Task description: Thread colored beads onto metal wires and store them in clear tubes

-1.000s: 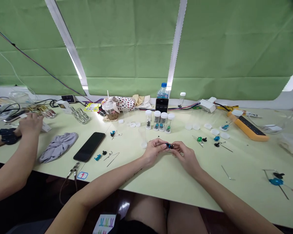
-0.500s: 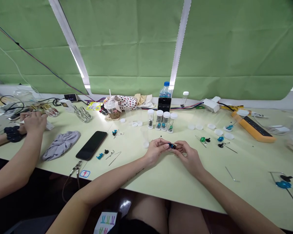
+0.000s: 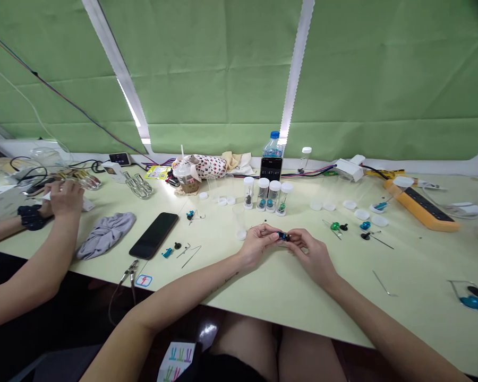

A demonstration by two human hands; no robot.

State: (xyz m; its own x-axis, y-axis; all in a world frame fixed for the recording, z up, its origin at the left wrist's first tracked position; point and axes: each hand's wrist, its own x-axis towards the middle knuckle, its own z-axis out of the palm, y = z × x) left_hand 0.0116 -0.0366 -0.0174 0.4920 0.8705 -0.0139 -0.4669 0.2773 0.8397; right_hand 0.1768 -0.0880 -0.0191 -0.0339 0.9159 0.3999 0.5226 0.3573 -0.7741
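My left hand (image 3: 257, 245) and my right hand (image 3: 310, 253) meet just above the pale green table (image 3: 287, 281), fingertips pinched together on a small blue and black part (image 3: 283, 236). Both hands are closed on it. Behind them stand several clear vials with white caps (image 3: 267, 195), each with a small coloured part inside. An open clear cup (image 3: 239, 222) stands just left of my left hand. Loose green, blue and black parts with metal pins (image 3: 352, 228) lie to the right.
A black phone (image 3: 154, 242), a grey cloth (image 3: 105, 234) and pliers (image 3: 128, 269) lie to the left. Another person's hands (image 3: 61, 196) work at the far left. A water bottle (image 3: 273, 148), timer phone (image 3: 271, 168), orange power strip (image 3: 422, 209) and white caps (image 3: 360, 214) sit behind.
My hands stay pinched on the small part with only slight finger shifts. The view has drifted a little, moving everything slightly right and down in the frame.
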